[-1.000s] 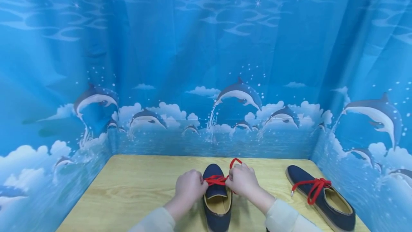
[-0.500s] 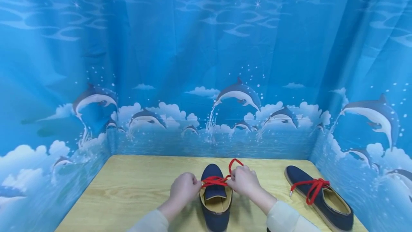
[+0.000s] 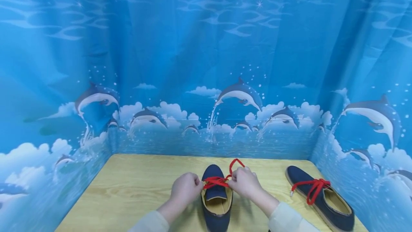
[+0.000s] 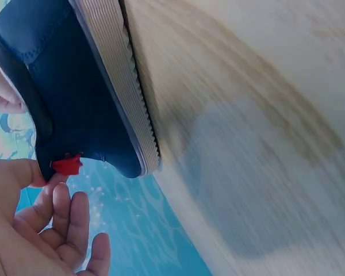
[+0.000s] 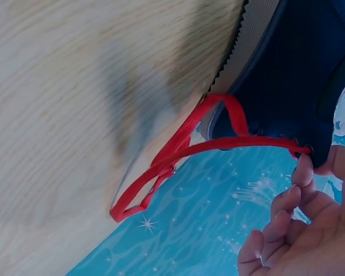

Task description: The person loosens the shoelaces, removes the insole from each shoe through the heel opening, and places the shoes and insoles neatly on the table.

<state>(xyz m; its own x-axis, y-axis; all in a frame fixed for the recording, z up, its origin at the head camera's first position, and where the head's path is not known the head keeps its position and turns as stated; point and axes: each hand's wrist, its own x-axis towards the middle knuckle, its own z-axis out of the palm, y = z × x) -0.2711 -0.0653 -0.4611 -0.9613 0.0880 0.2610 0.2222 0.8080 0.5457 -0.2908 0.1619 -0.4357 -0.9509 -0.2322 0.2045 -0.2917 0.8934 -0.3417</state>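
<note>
A navy shoe point(image 3: 218, 219) with a tan lining stands on the table between my hands, toe pointing away. Red laces point(image 3: 215, 180) cross over its tongue. On the left, my left hand point(image 3: 186, 191) pinches the edge of the eyelet flap point(image 4: 45, 155) between thumb and index finger, right by a short piece of red lace point(image 4: 68, 165). Opposite it, my right hand point(image 3: 246, 182) pinches the other flap near its top eyelet, where the lace passes through. Loose red lace point(image 5: 161, 167) loops from the eyelets down to the table beyond the right hand.
A second navy shoe point(image 3: 341, 216) lies angled at the table's right side, its red lace point(image 3: 318, 185) tied in a bow. The wood-grain table point(image 3: 135, 189) ends at a blue dolphin-print curtain point(image 3: 206, 81) on the back and both sides.
My left hand has drifted slightly left and nearer to me from its spot one second ago, showing more lace beside it. The right hand stays almost in place at the other flap.
</note>
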